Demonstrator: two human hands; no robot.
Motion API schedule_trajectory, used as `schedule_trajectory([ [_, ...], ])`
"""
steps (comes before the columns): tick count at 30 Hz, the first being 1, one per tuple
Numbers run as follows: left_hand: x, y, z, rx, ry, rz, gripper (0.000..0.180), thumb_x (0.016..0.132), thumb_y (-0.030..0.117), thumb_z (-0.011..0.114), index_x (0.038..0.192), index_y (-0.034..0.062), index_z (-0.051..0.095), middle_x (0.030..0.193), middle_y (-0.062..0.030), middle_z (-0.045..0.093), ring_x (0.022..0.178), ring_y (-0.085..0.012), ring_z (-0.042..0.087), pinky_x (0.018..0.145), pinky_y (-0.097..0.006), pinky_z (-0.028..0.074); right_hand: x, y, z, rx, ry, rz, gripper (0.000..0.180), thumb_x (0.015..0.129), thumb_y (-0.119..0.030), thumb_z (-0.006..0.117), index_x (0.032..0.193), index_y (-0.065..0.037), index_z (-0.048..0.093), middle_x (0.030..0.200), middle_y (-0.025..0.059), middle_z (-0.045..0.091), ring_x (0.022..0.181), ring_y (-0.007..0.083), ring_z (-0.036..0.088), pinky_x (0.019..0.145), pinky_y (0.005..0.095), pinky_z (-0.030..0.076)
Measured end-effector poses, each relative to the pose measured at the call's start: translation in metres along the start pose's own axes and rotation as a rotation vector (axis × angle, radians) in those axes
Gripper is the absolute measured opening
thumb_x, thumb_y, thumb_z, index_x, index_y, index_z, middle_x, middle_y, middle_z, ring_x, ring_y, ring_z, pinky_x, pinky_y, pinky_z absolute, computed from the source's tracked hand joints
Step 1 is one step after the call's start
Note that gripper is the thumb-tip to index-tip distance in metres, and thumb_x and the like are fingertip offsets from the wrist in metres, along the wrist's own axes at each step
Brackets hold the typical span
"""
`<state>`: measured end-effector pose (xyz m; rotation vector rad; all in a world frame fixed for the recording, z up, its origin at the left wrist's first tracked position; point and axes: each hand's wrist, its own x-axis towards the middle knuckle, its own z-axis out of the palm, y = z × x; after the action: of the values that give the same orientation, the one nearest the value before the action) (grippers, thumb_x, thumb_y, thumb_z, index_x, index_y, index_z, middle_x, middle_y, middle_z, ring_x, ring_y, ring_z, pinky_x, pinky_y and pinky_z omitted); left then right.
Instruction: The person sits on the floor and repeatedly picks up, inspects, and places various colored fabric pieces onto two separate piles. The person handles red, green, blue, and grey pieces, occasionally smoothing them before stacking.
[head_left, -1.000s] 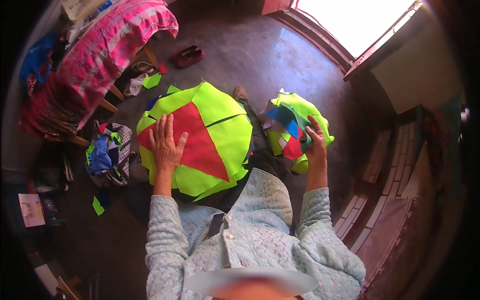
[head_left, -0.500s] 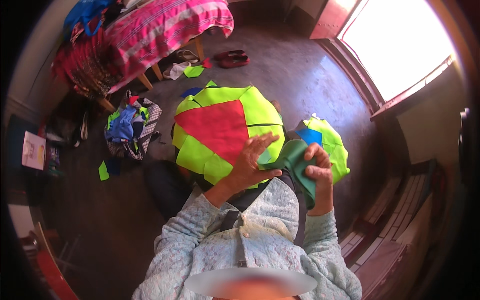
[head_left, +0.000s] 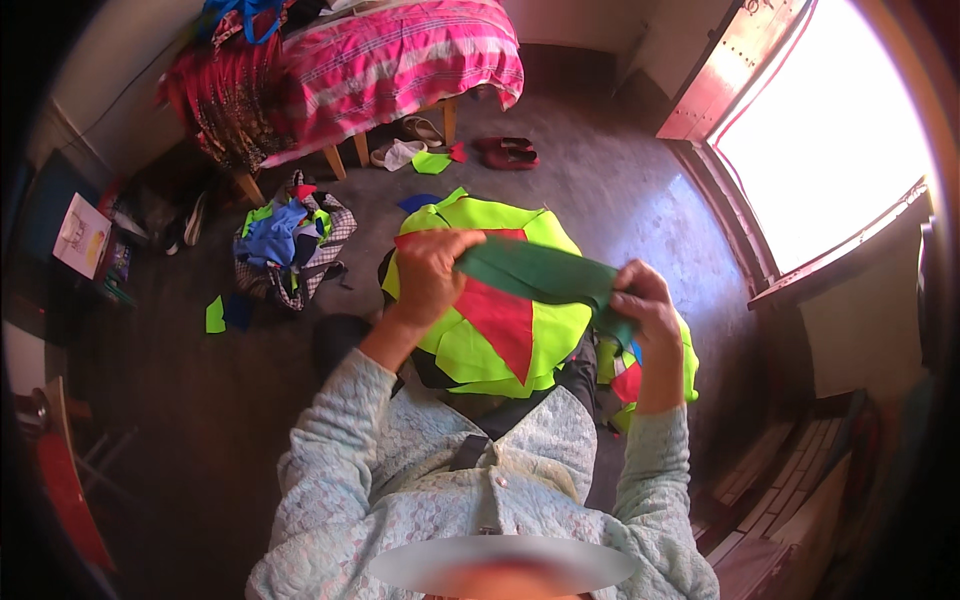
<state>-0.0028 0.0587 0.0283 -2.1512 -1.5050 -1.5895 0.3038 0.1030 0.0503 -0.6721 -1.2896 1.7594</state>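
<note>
A dark green strip of cloth [head_left: 540, 272] is stretched out between my two hands, above my lap. My left hand [head_left: 432, 275] is closed on its left end, and my right hand [head_left: 645, 300] grips the other end, which hangs down a little below the fingers. Beneath the strip lies a round pile of neon yellow cloth pieces [head_left: 470, 350] with a red cloth piece [head_left: 505, 325] on top. Part of the red piece is hidden by the strip and my left hand. Close to my right wrist is a smaller heap of yellow cloth [head_left: 690, 372] with bits of red and blue.
A checked bag [head_left: 325, 245] stuffed with blue and yellow cloth stands on the floor at left. Farther back is a bed with a pink striped cover [head_left: 400, 70], with red shoes [head_left: 508, 153] nearby. An open doorway [head_left: 815, 140] is at right, and slatted wood [head_left: 790, 480] lies lower right.
My left hand has moved left and up and now grips the green cloth, which was bunched and curled and is now pulled out lengthwise. The view has shifted slightly.
</note>
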Motion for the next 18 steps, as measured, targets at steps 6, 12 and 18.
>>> schedule_trajectory([
  [6,0.036,-0.082,-0.022,0.489,0.064,0.238,0.018,0.076,0.005,0.06,0.091,0.0095,0.07,0.094,-0.0063,0.07,0.092,-0.0207,0.067,0.08,-0.035,0.049,0.1,0.012,-0.012,-0.597,0.031,-0.112,0.016,0.079,0.005,0.065,0.092,-0.004,0.065,0.086,-0.0004,0.062,0.077,0.0086,0.057,0.068,0.0237,0.048],
  [12,0.002,-0.15,0.001,0.63,-0.089,0.202,0.013,0.082,0.014,0.06,0.091,0.0112,0.069,0.092,-0.0031,0.07,0.091,-0.0181,0.068,0.075,-0.033,0.048,0.166,0.055,-0.025,-0.746,0.003,-0.089,0.018,0.077,0.002,0.064,0.093,-0.005,0.068,0.081,0.0001,0.065,0.073,0.0083,0.059,0.064,0.0253,0.049],
  [18,-0.034,-0.168,0.015,0.611,-0.23,0.152,0.018,0.081,0.011,0.056,0.093,0.0097,0.069,0.096,-0.0051,0.071,0.091,-0.0186,0.068,0.076,-0.033,0.049,0.176,0.073,-0.037,-1.214,0.067,-0.009,0.025,0.071,-0.003,0.066,0.093,-0.013,0.073,0.083,0.0072,0.071,0.079,0.0202,0.068,0.074,0.0328,0.053],
])
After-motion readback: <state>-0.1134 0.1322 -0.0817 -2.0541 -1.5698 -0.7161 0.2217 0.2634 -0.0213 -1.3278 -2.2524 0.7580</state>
